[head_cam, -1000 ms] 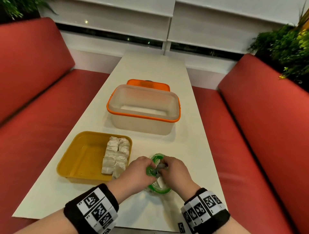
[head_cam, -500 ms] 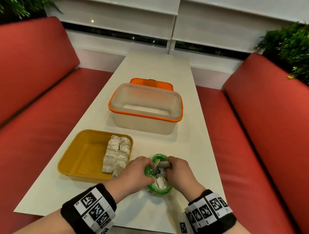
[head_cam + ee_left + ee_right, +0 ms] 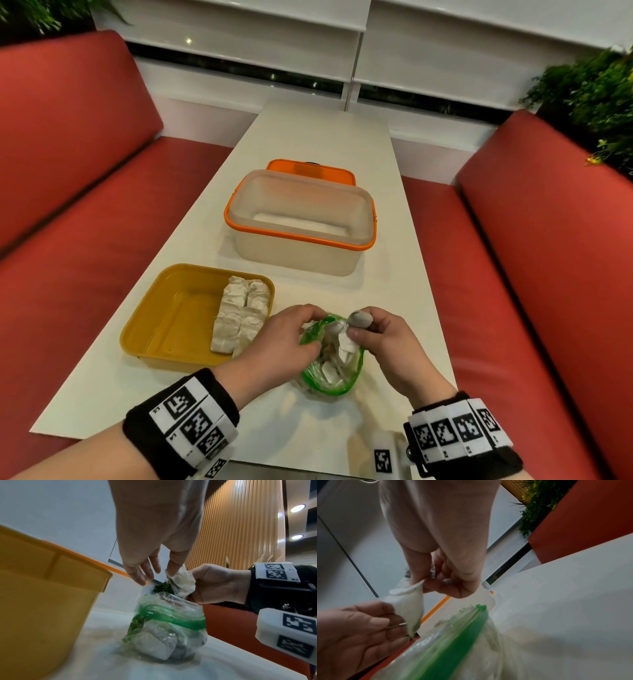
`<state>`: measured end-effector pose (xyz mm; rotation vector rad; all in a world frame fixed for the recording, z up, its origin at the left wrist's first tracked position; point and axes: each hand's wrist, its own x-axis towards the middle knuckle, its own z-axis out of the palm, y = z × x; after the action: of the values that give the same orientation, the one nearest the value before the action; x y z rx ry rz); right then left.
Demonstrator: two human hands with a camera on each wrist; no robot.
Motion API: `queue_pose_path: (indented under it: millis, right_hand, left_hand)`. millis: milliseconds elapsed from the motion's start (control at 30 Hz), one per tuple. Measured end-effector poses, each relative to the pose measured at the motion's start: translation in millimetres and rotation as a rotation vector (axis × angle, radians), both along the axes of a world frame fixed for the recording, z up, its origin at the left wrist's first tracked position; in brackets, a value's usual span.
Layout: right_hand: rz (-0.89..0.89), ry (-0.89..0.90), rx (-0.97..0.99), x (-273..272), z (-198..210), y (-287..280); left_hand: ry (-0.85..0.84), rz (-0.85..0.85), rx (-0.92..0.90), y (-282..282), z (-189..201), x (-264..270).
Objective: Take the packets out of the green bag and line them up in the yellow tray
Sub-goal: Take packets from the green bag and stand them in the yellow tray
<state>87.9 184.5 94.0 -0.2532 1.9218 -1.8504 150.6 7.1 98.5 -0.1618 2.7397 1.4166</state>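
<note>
Near the white table's [image 3: 404, 267] front edge, the right hand [image 3: 383, 339] pinches a crumpled white paper packet [image 3: 182, 580] above the clear green-rimmed plastic bag [image 3: 329, 363]. The left hand [image 3: 277, 339], fingers curled downward, pinches the bag's rim. The yellow plastic tray [image 3: 164, 329], just left of the bag, holds two rows of packets.

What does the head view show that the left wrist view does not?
Only the head view shows the packets lined up in the tray, the orange-rimmed box and its lid. Only the left wrist view shows the bag's side, with packets bulging low inside. Both show the tray, the bag, the left hand at its mouth and the right hand pinching a packet.
</note>
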Motion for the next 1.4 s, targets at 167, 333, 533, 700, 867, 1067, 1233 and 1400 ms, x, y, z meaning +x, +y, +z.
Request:
queue_pose_path:
  millis: [167,333,533,700,867,1067,1233,1400]
  right_hand:
    - [0.066,-0.143,-0.174,2.7,5.1,-3.6]
    - [-0.006,-0.116,-0.043,1.1,-2.3,-5.6]
    - [-0.122,-0.005,0.162,2.2,-9.0,1.2]
    - [-0.095,0.096,0.359,1.6,-2.1,7.8]
    - [0.023,0.222,0.473,2.9,21.8,9.3]
    - [0.153,0.086,0.208,7.0,33.8,0.2]
    - [-0.020,0.044,0.137,5.8,25.1,-18.8]
    - [-0.108,-0.009,0.034,-6.3,25.3,-26.9]
  left_hand:
    - [-0.110,-0.119,0.310,0.9,3.1,-6.9]
    - [-0.101,-0.056,0.266,3.4,-0.9,-11.9]
    - [-0.125,0.068,0.316,5.6,-6.2,-16.8]
    - [-0.182,0.140,0.500,2.4,-10.6,-18.4]
    - [-0.259,0.181,0.736,4.8,-6.1,-19.0]
    - [-0.273,0.185,0.872,6.2,0.8,-20.6]
    - [-0.266,0.131,0.942,5.6,5.2,-20.7]
    - [-0.234,0.071,1.061,3.7,5.9,-18.3]
